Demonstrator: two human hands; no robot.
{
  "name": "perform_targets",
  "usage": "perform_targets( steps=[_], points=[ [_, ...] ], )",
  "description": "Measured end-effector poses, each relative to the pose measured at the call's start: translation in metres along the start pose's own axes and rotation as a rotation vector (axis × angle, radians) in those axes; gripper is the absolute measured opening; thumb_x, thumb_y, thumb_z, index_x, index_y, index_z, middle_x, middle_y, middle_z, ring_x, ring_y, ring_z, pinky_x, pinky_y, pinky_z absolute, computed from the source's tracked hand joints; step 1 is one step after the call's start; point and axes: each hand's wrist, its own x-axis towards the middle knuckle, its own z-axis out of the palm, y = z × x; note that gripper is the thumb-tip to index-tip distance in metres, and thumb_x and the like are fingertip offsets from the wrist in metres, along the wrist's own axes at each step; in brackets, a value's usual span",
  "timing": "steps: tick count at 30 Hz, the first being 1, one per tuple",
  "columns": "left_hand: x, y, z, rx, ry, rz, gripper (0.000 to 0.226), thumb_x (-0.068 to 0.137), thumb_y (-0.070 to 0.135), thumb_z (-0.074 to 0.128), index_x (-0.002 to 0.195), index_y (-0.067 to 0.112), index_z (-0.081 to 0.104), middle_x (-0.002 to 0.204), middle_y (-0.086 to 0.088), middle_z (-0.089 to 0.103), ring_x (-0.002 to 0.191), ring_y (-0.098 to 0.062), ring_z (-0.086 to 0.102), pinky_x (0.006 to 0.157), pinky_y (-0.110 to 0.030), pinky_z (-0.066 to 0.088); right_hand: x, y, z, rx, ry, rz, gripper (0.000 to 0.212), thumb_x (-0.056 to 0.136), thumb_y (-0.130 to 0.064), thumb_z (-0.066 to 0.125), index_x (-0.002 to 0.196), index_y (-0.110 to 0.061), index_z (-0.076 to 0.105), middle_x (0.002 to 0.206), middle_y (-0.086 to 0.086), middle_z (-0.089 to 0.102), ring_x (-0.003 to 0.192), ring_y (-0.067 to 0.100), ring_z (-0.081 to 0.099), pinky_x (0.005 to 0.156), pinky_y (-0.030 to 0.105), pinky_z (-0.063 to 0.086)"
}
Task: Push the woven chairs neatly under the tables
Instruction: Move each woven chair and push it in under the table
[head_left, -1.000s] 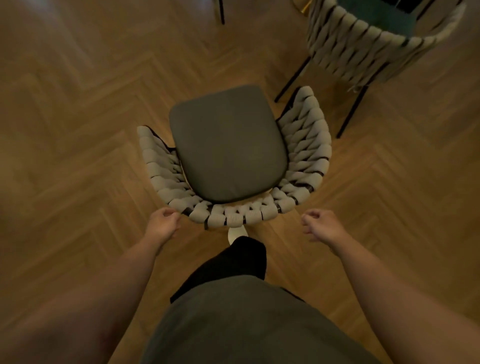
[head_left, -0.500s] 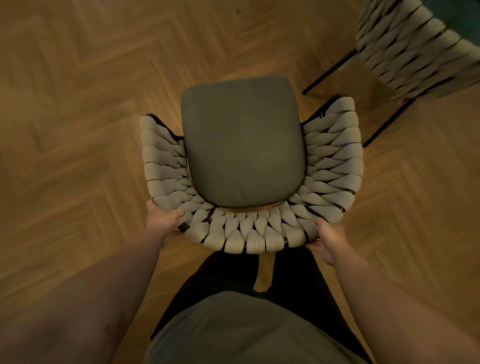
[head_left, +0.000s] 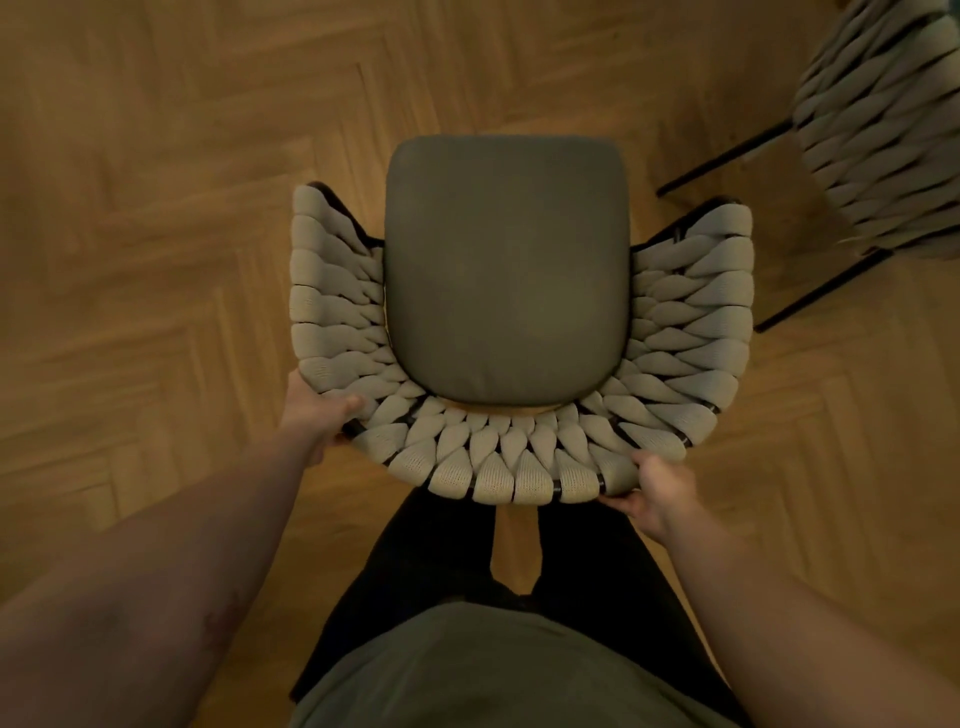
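Note:
A woven chair (head_left: 519, 462) with a beige rope back and a dark grey seat cushion (head_left: 506, 270) stands right in front of me, seen from above. My left hand (head_left: 314, 410) grips the back's rim at its left rear, thumb lying on the weave. My right hand (head_left: 657, 493) holds the rim at its right rear, fingers curled under the edge. No table shows in this view.
A second woven chair (head_left: 883, 130) with thin black legs (head_left: 821, 296) stands at the upper right, close to the first chair's right arm. Herringbone wood floor (head_left: 156, 208) spreads to the left and ahead. My legs are just behind the chair.
Both hands came off empty air onto the chair's back rim and took hold. The chair now sits closer and larger in view; the second chair slid toward the right edge.

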Motion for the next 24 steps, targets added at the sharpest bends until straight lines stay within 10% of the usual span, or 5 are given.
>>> perform_targets(
  steps=[24],
  points=[
    [-0.095, -0.128, 0.067, -0.355, 0.252, -0.206, 0.066, 0.073, 0.011, 0.082, 0.121, 0.025, 0.039, 0.122, -0.007, 0.055, 0.108, -0.033, 0.059, 0.078, -0.054, 0.059, 0.021, -0.073, -0.036, -0.538, -0.088, -0.140, 0.032, 0.102, -0.011, 0.051, 0.134, -0.012, 0.050, 0.115, 0.016, 0.060, 0.100, 0.035, 0.060, 0.075, 0.053, 0.056]
  ],
)
